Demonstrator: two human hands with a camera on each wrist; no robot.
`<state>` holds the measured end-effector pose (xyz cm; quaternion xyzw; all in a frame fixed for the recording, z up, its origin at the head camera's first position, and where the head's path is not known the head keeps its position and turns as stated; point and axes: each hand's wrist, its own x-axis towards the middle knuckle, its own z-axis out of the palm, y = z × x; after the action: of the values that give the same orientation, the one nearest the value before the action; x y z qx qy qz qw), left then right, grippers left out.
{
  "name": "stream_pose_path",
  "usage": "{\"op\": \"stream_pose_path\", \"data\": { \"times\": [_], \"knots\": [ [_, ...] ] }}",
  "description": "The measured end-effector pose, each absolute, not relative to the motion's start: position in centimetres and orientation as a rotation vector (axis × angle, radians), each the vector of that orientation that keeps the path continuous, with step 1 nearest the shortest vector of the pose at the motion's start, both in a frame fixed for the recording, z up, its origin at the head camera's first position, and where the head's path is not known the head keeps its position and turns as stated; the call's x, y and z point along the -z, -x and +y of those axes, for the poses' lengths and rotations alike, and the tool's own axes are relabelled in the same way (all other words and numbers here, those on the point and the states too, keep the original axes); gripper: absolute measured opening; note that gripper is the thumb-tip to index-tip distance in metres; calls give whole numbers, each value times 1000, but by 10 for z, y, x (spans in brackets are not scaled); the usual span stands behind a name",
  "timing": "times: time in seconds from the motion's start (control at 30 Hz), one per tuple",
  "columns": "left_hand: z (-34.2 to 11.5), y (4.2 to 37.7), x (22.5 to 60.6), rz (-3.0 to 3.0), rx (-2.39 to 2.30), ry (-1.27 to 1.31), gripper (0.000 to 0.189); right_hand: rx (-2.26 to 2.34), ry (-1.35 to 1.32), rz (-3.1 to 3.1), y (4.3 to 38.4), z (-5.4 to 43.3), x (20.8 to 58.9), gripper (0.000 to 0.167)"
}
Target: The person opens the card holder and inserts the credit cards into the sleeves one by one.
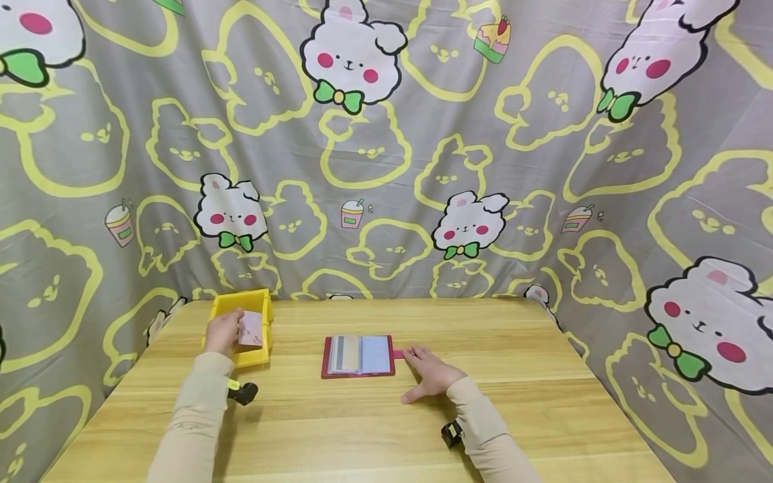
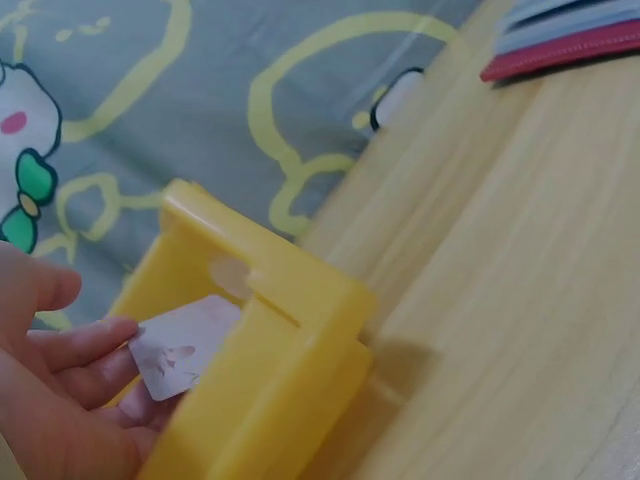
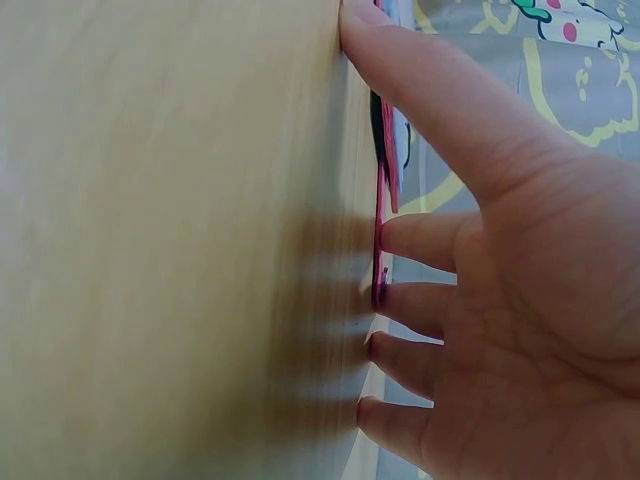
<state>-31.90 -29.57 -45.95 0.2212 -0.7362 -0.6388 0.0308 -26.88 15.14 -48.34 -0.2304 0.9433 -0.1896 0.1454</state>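
In the head view my left hand (image 1: 223,332) is over the left side of a yellow plastic bin (image 1: 263,353). A pale pink patterned card (image 1: 250,329) is at its fingertips, inside the bin's outline. In the left wrist view the thumb stands apart from the card (image 2: 185,350), and fingertips touch its near edge. A red card holder (image 1: 359,356) lies open on the table, with clear sleeves and cards showing. My right hand (image 1: 433,373) rests beside it with fingers spread. Its fingertips touch the holder's pink strap (image 1: 398,354) and the tabletop.
The wooden table (image 1: 338,429) reaches back to a grey curtain (image 1: 386,268) printed with rabbits and yellow outlines. The yellow bin stands near the table's back left corner. A black wrist camera (image 1: 243,393) sits on the left forearm, another camera (image 1: 451,434) on the right.
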Motion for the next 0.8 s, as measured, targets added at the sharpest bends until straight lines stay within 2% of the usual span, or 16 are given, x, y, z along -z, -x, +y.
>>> {"op": "stream_pose_path", "data": {
  "times": [0.17,0.53,0.8],
  "knots": [
    [-294,311,442,-2218,1988,-597,64,550,666,2715,268,152,484,105],
    [-289,295,412,-2006,2026,-563,58,552,673,2712,268,151,484,105],
    [-260,282,401,-1854,2172,-470,53,553,673,2720,269,151,483,104]
  ]
}}
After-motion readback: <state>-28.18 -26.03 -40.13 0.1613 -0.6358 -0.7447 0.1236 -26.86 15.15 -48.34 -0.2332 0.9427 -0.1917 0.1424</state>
